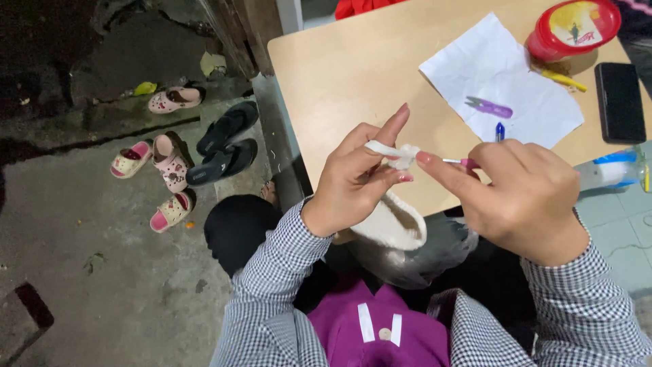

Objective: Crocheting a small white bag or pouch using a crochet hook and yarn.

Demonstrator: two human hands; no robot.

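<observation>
Head view: left hand pinches white yarn; right hand grips half-hidden crochet hook.

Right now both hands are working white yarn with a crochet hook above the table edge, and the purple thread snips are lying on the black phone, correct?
Not quite. The head view shows the purple thread snips lying on the white sheet of paper, apart from the black phone. The rest holds: the left hand and right hand work white yarn with a crochet hook above the table edge.
</observation>
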